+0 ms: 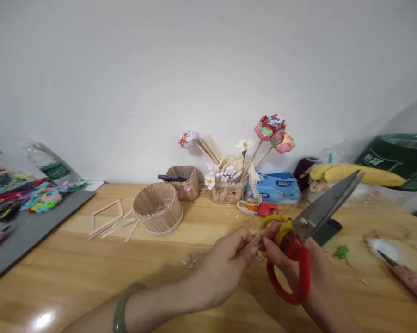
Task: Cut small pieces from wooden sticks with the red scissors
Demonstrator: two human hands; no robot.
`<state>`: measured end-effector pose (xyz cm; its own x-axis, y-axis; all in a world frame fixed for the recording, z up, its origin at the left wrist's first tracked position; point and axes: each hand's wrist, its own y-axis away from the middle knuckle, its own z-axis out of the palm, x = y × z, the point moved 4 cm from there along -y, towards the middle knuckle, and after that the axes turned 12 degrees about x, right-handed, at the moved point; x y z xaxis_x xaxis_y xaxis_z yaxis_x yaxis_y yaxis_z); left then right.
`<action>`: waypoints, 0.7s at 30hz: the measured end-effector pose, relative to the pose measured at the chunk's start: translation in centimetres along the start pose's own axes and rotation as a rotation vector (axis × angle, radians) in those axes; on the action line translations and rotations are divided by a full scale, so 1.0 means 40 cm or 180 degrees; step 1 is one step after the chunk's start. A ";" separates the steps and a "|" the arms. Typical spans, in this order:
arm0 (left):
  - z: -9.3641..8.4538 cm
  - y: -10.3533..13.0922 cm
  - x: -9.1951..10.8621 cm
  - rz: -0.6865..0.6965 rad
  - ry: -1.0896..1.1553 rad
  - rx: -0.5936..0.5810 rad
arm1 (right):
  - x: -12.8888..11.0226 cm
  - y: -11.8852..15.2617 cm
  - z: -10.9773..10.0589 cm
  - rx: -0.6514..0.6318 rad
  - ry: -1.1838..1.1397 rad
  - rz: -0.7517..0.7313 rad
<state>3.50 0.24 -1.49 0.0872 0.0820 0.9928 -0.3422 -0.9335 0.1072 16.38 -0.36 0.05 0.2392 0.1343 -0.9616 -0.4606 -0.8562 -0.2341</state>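
Note:
My left hand [229, 259], with a bangle on its wrist, pinches a small piece of wooden craft stick [253, 242] above the table. Close against it, my right hand [288, 259] keeps hold of a pair of scissors [303, 224] with red and yellow handles. The blades point up and to the right, nearly closed. My right thumb and fingertips come up to the end of the stick piece; whether they grip it too I cannot tell. A few cut wooden bits [190, 261] lie on the table to the left of my hands.
Behind stand a round stick basket [158, 208], a smaller basket [187, 189] and a holder [228, 192] with paper flowers. Loose craft sticks [106, 226] lie left. At right are bananas [361, 175], a tissue pack [274, 188] and another pink-handled tool [407, 277].

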 end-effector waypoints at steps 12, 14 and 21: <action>0.005 -0.004 -0.008 -0.0206 0.0323 -0.0118 | 0.002 -0.004 0.002 -0.0035 -0.0120 0.0073; 0.008 0.000 -0.005 -0.0219 0.0306 -0.0062 | 0.004 -0.003 0.002 -0.0027 -0.0157 0.0119; 0.022 0.005 -0.007 -0.0229 0.0674 0.0026 | 0.048 -0.006 -0.001 -0.0118 -0.0262 0.0293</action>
<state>4.23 -0.27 -1.80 -0.0876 0.2190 0.9718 -0.3344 -0.9254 0.1785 16.99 0.07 -1.75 0.1256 0.0934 -0.9877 -0.4452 -0.8844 -0.1402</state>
